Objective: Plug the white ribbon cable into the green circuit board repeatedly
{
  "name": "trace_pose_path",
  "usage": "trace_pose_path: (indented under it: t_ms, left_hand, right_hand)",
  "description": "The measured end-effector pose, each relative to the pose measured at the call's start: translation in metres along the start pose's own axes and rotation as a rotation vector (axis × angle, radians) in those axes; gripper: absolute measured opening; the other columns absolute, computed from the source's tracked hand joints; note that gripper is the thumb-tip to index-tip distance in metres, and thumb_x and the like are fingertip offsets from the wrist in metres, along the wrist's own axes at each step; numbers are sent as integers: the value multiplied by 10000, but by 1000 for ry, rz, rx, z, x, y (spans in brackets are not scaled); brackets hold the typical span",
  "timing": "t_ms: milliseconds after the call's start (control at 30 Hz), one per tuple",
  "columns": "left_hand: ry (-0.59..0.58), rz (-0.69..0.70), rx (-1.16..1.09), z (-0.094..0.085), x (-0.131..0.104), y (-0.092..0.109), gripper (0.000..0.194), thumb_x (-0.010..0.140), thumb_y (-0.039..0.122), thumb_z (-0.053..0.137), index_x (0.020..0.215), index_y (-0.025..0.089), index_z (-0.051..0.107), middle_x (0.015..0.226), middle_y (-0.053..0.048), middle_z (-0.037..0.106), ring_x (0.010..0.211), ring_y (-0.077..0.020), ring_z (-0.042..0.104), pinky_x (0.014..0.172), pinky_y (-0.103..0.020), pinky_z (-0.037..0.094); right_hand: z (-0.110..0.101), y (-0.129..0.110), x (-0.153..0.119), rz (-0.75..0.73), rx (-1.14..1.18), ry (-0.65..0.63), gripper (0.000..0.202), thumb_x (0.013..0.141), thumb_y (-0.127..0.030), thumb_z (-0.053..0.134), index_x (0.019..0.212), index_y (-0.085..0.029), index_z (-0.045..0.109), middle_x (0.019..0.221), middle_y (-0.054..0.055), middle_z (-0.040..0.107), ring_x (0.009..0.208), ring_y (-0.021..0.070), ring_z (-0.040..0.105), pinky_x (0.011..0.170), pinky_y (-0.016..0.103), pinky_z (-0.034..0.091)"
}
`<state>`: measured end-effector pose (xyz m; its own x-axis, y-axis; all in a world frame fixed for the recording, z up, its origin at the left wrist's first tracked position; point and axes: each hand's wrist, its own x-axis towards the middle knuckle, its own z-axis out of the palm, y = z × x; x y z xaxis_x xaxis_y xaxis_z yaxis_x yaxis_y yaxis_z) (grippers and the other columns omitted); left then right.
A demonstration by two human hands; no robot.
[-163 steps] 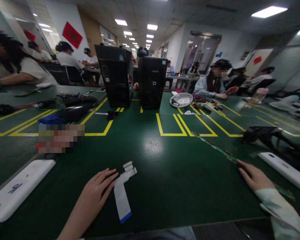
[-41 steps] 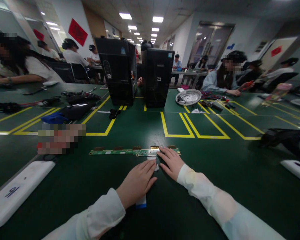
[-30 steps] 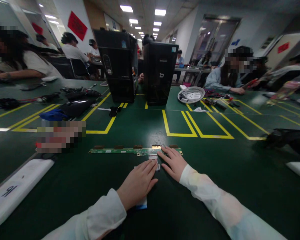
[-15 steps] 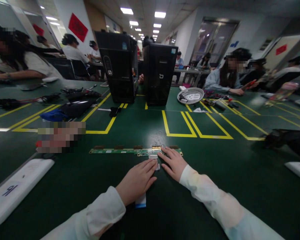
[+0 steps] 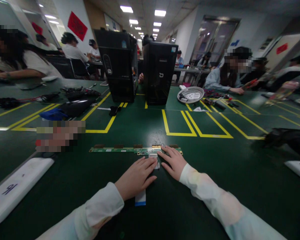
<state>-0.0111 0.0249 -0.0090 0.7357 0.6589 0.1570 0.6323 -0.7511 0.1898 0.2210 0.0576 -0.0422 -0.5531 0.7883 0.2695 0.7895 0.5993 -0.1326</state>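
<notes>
Covering a ribbon cable (image 5: 140, 198) beside a circuit board (image 5: 112, 150)

Its blue-edged end pokes out below my left hand (image 5: 137, 176), which lies flat, thumb apart, fingertips over the white far end. My right hand (image 5: 173, 163), fingers spread and gripping nothing, touches the circuit board's right part. The board lies crosswise on the green table (image 5: 215, 190). Beyond stand two black computer towers (image 5: 118, 66).

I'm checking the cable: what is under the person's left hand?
Under the left hand lies a white ribbon cable; its blue-edged end shows, as does part near the green circuit board. Its middle is covered.
</notes>
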Motion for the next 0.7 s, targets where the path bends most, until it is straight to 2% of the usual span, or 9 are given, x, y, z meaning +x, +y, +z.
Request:
trace_pose_path:
  t_ms: [167, 567, 700]
  left_hand:
    - [14, 8, -39, 2, -1, -4, 502, 967, 415, 398, 1422, 205, 386, 1448, -104, 478, 1331, -234, 441, 1107, -456, 353]
    - [-87, 67, -66, -9, 1, -16, 532, 959, 428, 417, 1448, 232, 350, 1501, -76, 413, 1368, -235, 393, 1139, -467, 302]
    - [-89, 85, -59, -10, 1, -17, 555, 947, 434, 441, 1450, 219, 354, 1503, -83, 409, 1370, -243, 390, 1140, -458, 300]
  right_hand:
    - [0, 1, -1, 4, 16, -7, 483, 900, -321, 478, 1372, -218, 505, 1442, 121, 443, 1345, 285, 355, 1084, 507, 327]
    - [-4, 2, -2, -8, 25, -20, 499, 909, -346, 463, 1389, -212, 491, 1455, 109, 434, 1338, 298, 359, 1083, 511, 325]
    - [-4, 3, -1, -16, 16, -26, 504, 911, -355, 459, 1393, -207, 486, 1462, 114, 423, 1345, 299, 348, 1088, 509, 317]
